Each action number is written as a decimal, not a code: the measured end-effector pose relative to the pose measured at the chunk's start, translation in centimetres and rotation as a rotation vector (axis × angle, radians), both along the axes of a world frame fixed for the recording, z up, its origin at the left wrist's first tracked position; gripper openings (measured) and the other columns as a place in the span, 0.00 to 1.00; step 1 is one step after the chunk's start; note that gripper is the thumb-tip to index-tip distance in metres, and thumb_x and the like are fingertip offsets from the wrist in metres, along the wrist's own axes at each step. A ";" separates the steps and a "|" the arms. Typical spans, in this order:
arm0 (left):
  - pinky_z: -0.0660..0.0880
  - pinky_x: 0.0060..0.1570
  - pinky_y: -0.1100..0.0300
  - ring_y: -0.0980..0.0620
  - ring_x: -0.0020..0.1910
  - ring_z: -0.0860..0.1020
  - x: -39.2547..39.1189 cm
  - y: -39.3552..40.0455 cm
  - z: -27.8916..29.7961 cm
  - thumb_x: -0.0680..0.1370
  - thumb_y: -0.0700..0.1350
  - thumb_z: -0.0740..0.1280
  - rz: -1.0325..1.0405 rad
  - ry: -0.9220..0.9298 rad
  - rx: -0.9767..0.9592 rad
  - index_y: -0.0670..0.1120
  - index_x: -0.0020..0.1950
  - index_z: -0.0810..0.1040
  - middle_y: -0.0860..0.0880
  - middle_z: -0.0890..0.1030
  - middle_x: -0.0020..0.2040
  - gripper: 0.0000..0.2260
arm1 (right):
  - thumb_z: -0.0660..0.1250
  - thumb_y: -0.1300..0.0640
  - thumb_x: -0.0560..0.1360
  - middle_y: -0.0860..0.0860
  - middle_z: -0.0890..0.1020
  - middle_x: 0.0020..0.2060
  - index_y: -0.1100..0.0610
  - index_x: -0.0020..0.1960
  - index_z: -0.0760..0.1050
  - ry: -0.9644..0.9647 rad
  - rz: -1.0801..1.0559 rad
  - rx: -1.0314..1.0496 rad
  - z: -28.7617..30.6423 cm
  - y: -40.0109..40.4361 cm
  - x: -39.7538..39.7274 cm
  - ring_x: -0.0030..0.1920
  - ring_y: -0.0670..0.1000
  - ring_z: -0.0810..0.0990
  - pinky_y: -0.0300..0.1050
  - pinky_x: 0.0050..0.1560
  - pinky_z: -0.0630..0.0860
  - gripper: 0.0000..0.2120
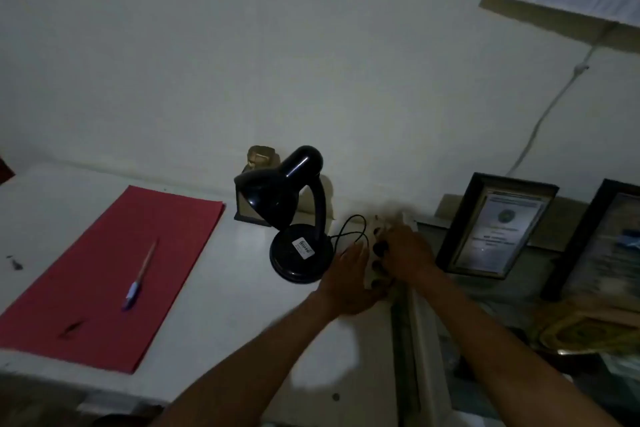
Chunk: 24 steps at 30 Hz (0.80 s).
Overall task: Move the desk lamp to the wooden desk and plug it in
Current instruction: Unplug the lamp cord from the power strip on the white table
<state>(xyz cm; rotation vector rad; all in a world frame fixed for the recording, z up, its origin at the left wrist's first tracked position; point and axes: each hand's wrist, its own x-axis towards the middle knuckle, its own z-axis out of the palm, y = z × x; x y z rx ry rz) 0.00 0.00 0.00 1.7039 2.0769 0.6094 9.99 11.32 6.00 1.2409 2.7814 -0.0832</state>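
Note:
The black desk lamp [294, 218] stands upright on the pale desk top [225, 305], its shade tilted to the left. Its thin black cord [353, 227] loops from the base toward my hands. A white power strip [378, 265] with dark sockets lies at the desk's right edge. My left hand [348, 279] grips the strip's left side. My right hand [407, 251] is closed over the strip's far end, where the cord ends; the plug itself is hidden under the fingers and blurred.
A red folder [114, 270] with a pen [138, 279] on it lies on the left of the desk. A small dark box [247, 206] stands behind the lamp by the wall. Framed certificates [495, 227] lean at the right, and a white cable [540, 121] runs up the wall.

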 end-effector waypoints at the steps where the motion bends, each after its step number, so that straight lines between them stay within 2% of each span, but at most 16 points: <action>1: 0.41 0.78 0.49 0.46 0.81 0.44 0.3 0.3 -0.4 0.76 0.66 0.59 -0.025 0.002 0.003 0.45 0.80 0.46 0.44 0.48 0.82 0.42 | 0.70 0.54 0.75 0.56 0.79 0.62 0.56 0.63 0.78 -0.021 0.014 0.017 0.1 0.3 -0.2 0.59 0.57 0.78 0.48 0.54 0.75 0.17; 3: 0.38 0.76 0.49 0.47 0.81 0.43 0.9 0.9 -1.1 0.75 0.67 0.60 -0.050 0.033 -0.009 0.49 0.81 0.45 0.46 0.47 0.82 0.42 | 0.68 0.54 0.77 0.56 0.80 0.58 0.56 0.59 0.81 -0.011 0.021 0.058 0.0 0.9 -0.3 0.54 0.56 0.81 0.46 0.49 0.77 0.12; 5: 0.35 0.76 0.50 0.49 0.81 0.42 1.4 1.5 -1.8 0.75 0.67 0.60 -0.051 0.058 -0.023 0.49 0.81 0.44 0.47 0.46 0.82 0.42 | 0.68 0.53 0.78 0.55 0.79 0.57 0.54 0.59 0.81 -0.030 0.033 0.076 -0.1 1.2 -0.3 0.52 0.56 0.81 0.46 0.48 0.77 0.12; 10: 0.40 0.78 0.49 0.46 0.81 0.45 2.5 1.8 -2.5 0.77 0.63 0.61 0.014 -0.001 -0.004 0.44 0.81 0.45 0.44 0.48 0.82 0.41 | 0.69 0.55 0.78 0.56 0.80 0.54 0.53 0.57 0.83 0.013 0.071 0.119 -0.8 1.7 0.1 0.49 0.56 0.81 0.41 0.42 0.70 0.09; 13: 0.41 0.78 0.50 0.45 0.81 0.46 2.9 1.5 -2.7 0.79 0.62 0.60 0.011 -0.005 0.008 0.44 0.80 0.47 0.42 0.49 0.82 0.39 | 0.67 0.57 0.79 0.57 0.81 0.55 0.55 0.60 0.82 0.021 0.085 0.117 -1.1 1.8 0.1 0.51 0.56 0.80 0.43 0.45 0.74 0.11; 16: 0.41 0.78 0.50 0.43 0.81 0.46 2.9 1.3 -2.5 0.80 0.61 0.59 0.001 0.024 0.017 0.44 0.79 0.42 0.41 0.48 0.81 0.39 | 0.66 0.59 0.80 0.58 0.81 0.55 0.57 0.60 0.82 0.026 0.090 0.107 -0.9 1.9 0.0 0.55 0.56 0.79 0.45 0.49 0.76 0.11; 24: 0.39 0.78 0.50 0.43 0.81 0.43 3.2 1.6 -1.4 0.80 0.61 0.58 0.005 0.038 -0.067 0.41 0.79 0.40 0.40 0.44 0.81 0.40 | 0.61 0.63 0.82 0.58 0.81 0.56 0.60 0.62 0.79 -0.054 0.096 0.067 -0.2 1.9 -0.3 0.55 0.55 0.81 0.46 0.51 0.78 0.12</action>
